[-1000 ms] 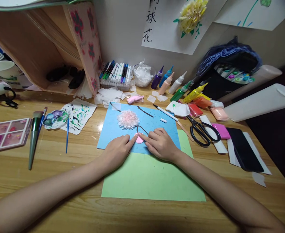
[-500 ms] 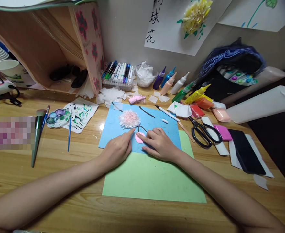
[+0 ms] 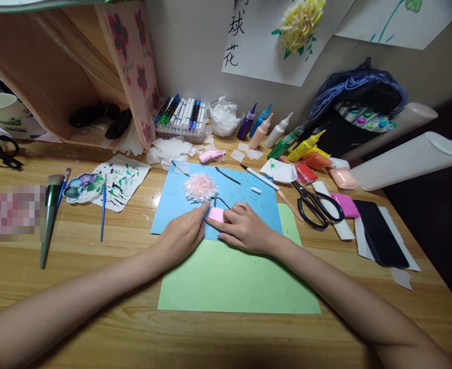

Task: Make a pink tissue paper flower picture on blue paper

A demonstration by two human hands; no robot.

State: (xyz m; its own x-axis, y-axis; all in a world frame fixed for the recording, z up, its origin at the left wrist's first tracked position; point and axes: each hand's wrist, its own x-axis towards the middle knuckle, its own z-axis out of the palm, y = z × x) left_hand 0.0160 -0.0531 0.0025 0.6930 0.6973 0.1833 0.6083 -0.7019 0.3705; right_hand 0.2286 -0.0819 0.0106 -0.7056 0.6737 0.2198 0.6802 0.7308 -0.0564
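Note:
A flat pink clay piece (image 3: 216, 214) lies on the blue paper (image 3: 164, 218), just below a fluffy pale pink flower (image 3: 200, 187). My left hand (image 3: 182, 229) rests at its left side, index finger stretched toward its edge and the other fingers partly curled and hidden. From the right, my right hand (image 3: 249, 229) lays its extended index finger along the lower part of the clay, fingers apart. Neither hand grasps anything. Dark strips (image 3: 228, 176) are on the blue paper near the flower, and green paper (image 3: 237, 282) shows underneath.
Black-handled scissors (image 3: 314, 207), a phone (image 3: 381, 233) and clay packets (image 3: 306, 173) lie to the right. Behind stand paint bottles (image 3: 281, 130) and markers (image 3: 182, 115). Brushes (image 3: 50, 215) and a paint-smeared tissue (image 3: 123, 179) are on the left. A white pen (image 3: 260, 177) crosses the blue paper.
The right index finger has shifted from the clay's middle to its lower edge, bending lower and covering it differently. The whole view has slid slightly, so the scene sits further left.

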